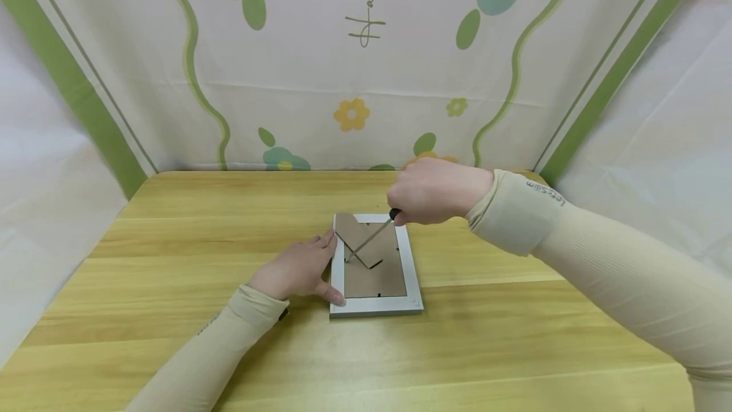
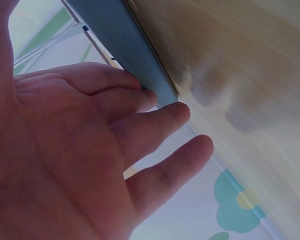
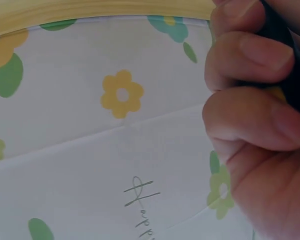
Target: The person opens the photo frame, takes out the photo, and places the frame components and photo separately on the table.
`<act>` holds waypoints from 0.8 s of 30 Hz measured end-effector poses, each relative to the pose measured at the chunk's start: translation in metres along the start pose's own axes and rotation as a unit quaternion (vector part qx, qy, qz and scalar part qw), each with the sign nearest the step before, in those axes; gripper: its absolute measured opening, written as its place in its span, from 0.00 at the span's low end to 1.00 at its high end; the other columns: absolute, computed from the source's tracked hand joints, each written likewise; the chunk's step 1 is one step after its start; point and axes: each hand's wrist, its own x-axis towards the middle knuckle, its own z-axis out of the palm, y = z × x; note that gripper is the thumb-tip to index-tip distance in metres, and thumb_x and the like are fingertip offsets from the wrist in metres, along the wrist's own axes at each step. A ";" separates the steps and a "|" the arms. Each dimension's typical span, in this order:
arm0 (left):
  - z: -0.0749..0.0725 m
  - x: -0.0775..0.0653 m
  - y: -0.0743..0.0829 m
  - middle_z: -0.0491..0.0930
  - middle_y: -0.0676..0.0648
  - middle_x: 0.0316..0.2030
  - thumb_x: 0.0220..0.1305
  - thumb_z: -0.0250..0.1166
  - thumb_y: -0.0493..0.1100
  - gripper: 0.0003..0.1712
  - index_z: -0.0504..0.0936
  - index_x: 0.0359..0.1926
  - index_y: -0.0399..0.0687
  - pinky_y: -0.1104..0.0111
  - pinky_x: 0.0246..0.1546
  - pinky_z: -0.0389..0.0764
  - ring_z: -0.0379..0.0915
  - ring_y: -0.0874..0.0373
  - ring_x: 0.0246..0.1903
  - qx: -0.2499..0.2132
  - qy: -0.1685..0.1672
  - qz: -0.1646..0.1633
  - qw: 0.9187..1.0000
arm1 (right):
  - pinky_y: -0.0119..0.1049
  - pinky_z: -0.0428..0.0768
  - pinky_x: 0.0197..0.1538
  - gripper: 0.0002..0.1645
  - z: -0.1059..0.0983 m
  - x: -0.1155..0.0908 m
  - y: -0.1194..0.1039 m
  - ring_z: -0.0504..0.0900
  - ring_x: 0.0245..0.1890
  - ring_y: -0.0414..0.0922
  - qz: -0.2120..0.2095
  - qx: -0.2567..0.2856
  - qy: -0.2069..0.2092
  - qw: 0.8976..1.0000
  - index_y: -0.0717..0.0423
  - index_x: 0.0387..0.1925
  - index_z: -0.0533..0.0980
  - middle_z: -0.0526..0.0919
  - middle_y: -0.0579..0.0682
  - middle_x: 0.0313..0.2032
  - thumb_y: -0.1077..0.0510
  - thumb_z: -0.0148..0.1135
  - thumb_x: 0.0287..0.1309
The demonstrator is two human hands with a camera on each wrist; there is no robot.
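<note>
A white picture frame (image 1: 374, 306) lies back side up on the table, its brown backing board (image 1: 377, 281) ringed by small black tabs. My left hand (image 1: 300, 269) rests against the frame's left side, the thumb on its lower left corner. In the left wrist view, the fingers of my left hand (image 2: 140, 125) are extended beside the frame's edge (image 2: 115, 35). My right hand (image 1: 434, 189) grips the dark handle of a screwdriver (image 1: 370, 238) above the frame. The shaft slants down left, its tip by the black tab on the left inner edge. The right wrist view shows curled fingers around the handle (image 3: 287, 55).
The wooden table (image 1: 486, 336) extends around the frame on all sides. A flower-printed curtain (image 1: 286, 68) hangs behind its far edge, and pale cloth (image 1: 675, 145) hangs at both sides.
</note>
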 end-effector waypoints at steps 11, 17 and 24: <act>-0.001 -0.001 0.000 0.48 0.33 0.75 0.47 0.74 0.68 0.69 0.52 0.74 0.27 0.50 0.68 0.60 0.52 0.37 0.71 -0.007 0.003 0.002 1.000 | 0.33 0.59 0.22 0.24 -0.016 0.009 -0.011 0.58 0.19 0.39 0.010 -0.017 -0.034 0.999 0.47 0.15 0.67 0.60 0.39 0.16 0.48 0.69 0.61; -0.001 -0.002 0.000 0.48 0.33 0.75 0.47 0.73 0.68 0.69 0.52 0.74 0.27 0.51 0.68 0.61 0.52 0.38 0.71 -0.007 0.002 0.001 1.000 | 0.34 0.71 0.22 0.15 -0.022 0.015 -0.016 0.68 0.18 0.39 0.013 -0.033 -0.047 0.998 0.49 0.22 0.78 0.74 0.39 0.19 0.48 0.70 0.59; 0.000 -0.001 -0.001 0.48 0.33 0.75 0.47 0.73 0.69 0.69 0.52 0.74 0.28 0.48 0.68 0.60 0.50 0.37 0.72 -0.007 -0.003 -0.004 1.000 | 0.33 0.62 0.24 0.24 -0.009 0.002 -0.009 0.60 0.20 0.39 0.037 -0.007 -0.037 0.999 0.46 0.16 0.68 0.64 0.39 0.17 0.44 0.67 0.61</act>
